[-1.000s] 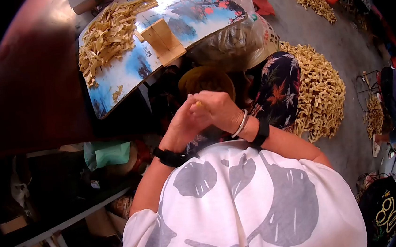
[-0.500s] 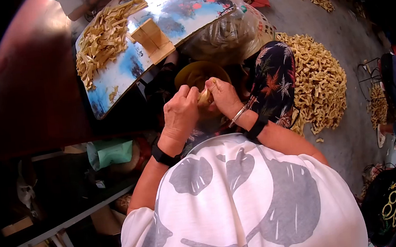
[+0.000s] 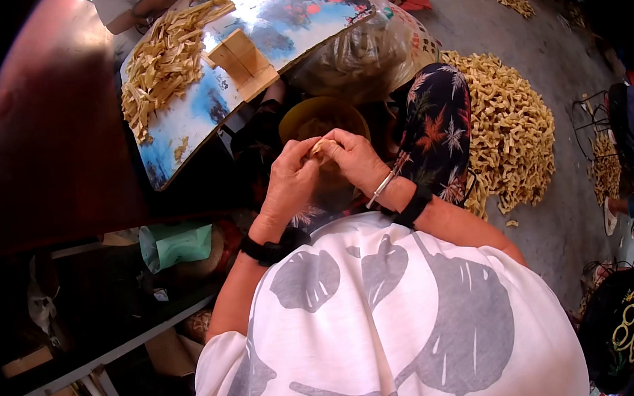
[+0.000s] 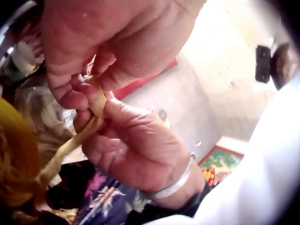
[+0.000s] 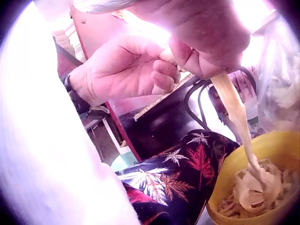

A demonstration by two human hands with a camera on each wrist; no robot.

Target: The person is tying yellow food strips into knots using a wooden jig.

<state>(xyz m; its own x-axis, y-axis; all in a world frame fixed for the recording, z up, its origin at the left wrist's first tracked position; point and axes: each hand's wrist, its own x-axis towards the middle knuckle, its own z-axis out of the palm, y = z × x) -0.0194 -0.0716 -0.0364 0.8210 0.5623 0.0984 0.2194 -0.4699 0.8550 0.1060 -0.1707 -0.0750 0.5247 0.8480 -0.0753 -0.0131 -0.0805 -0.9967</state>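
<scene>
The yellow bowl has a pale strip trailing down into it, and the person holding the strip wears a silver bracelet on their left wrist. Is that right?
Not quite: the silver bracelet is on the right wrist, as the head view shows. The pale strip does trail down into the yellow bowl.

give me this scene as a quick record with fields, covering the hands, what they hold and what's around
left grip: pinching a pale strip
right grip: pinching the same strip, close beside the left
strip: runs down from the hands into the yellow bowl
tabletop: bears a heap of loose strips and a wooden piece
floor: large heap of short pieces beside the patterned trouser leg
unclear: whether the strip is knotted, as the hands partly hide it
</scene>
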